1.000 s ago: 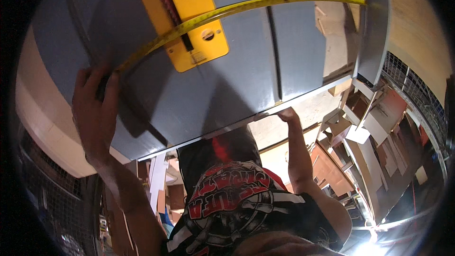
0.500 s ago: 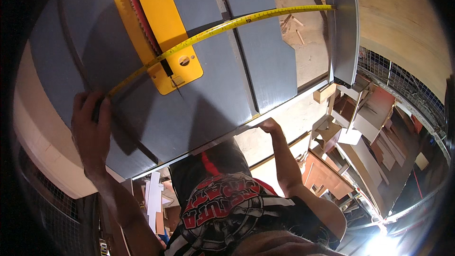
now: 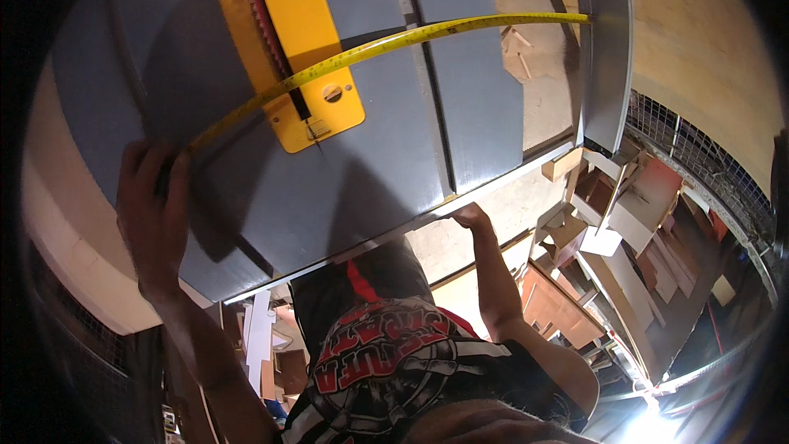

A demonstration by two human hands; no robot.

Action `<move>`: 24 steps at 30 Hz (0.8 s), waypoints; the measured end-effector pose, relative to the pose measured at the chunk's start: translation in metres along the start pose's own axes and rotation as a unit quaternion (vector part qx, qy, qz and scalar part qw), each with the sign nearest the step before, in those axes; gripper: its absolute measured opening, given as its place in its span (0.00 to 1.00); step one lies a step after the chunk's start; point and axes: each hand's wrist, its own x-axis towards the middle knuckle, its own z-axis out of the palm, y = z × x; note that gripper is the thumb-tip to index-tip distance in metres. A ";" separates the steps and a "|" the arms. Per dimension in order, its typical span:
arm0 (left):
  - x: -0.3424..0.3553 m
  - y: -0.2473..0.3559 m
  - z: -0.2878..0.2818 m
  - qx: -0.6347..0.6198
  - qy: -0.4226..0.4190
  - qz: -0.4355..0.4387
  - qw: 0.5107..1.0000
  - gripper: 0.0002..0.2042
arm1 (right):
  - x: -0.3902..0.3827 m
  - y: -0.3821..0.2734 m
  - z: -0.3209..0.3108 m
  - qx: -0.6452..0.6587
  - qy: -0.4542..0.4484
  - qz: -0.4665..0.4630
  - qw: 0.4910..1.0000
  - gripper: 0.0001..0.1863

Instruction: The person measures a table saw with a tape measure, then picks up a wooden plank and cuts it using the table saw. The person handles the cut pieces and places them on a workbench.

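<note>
Tape measure (image 3: 411,36) still reaching grey fence (image 3: 605,62), left fingers (image 3: 150,171) still holding it

We are seeing the tape measure (image 3: 448,29), yellow plate (image 3: 304,12) and grey fence (image 3: 606,57) lower in view – and further left – than a second ago.

Tan panel (image 3: 690,49) far right, wire mesh (image 3: 703,146) beside it, mixed board pieces (image 3: 649,197) heaped right, reddish-brown panel (image 3: 552,300) among them, bright light (image 3: 653,426) near right, pale strips (image 3: 256,329) near left
</note>
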 end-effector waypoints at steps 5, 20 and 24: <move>0.000 0.004 0.000 -0.032 0.001 -0.034 0.999 0.13 | 0.002 0.028 -0.009 -0.056 -0.007 -0.097 0.994 0.19; 0.001 0.003 0.000 -0.008 -0.016 -0.053 0.998 0.14 | 0.004 0.038 -0.017 0.145 -0.049 -0.067 0.986 0.15; 0.001 0.005 0.001 -0.004 -0.018 -0.053 0.998 0.15 | 0.002 0.034 -0.020 0.139 -0.079 -0.092 0.983 0.14</move>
